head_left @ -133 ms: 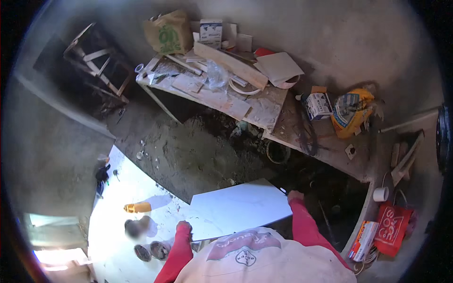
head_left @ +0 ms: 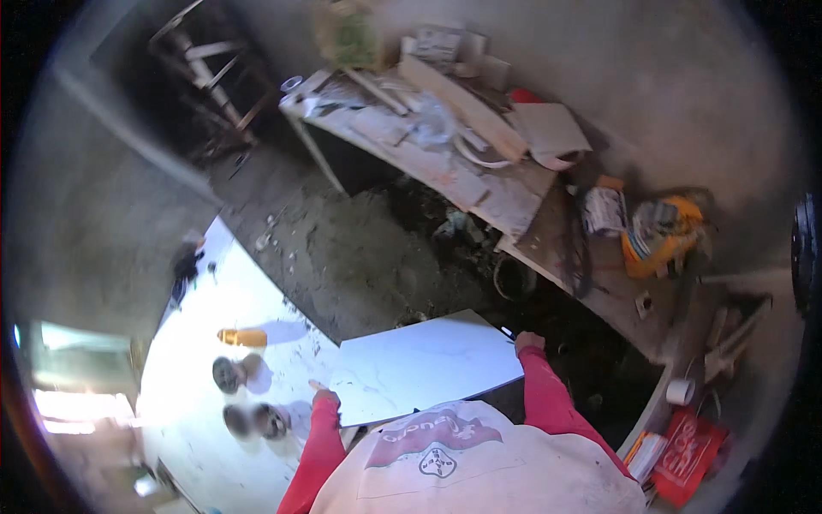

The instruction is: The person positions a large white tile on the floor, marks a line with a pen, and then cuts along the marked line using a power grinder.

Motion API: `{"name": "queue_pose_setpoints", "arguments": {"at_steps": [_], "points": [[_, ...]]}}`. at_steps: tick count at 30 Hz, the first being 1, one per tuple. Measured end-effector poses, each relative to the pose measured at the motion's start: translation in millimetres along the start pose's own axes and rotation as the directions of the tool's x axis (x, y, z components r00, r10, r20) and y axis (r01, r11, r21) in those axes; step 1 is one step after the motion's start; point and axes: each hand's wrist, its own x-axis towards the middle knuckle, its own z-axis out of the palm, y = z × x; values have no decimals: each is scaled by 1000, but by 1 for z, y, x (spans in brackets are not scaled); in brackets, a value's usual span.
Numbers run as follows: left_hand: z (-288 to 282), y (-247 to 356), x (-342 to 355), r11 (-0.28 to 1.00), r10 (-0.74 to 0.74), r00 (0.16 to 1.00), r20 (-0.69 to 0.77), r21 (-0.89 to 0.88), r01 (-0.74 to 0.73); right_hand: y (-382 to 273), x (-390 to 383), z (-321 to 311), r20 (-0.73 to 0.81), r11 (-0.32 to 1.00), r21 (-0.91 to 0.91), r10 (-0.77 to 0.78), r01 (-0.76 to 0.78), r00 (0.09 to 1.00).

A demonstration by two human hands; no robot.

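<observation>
A white tile with faint grey veins lies level in front of me, its left end over the white table. My left hand is at its near left corner, fingers curled at the edge and one digit poking out to the left. At the right end, my right hand is closed round the tile's edge. Beside those fingers a small dark and white object sticks out; its kind is too small to tell. Both undersides of the grip are hidden.
On the white table are a yellow bottle and several round dark-topped containers. Across the floor, a cluttered bench holds boards and scraps. A bucket stands below it. A red bag lies at right.
The view has turned, so the bench sits further right and the table items further left. A digit of my left hand now points outward. Both hands stay at the tile.
</observation>
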Motion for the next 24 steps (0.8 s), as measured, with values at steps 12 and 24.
{"name": "queue_pose_setpoints", "arguments": {"at_steps": [12,24], "points": [[86,-55,52,922,-163,962,217,-313,227,-163,38,-107,19,937,-299,-185,182,983],[82,-42,110,848,-246,918,312,-390,360,-269,92,-183,29,878,-424,-233,223,972]]}}
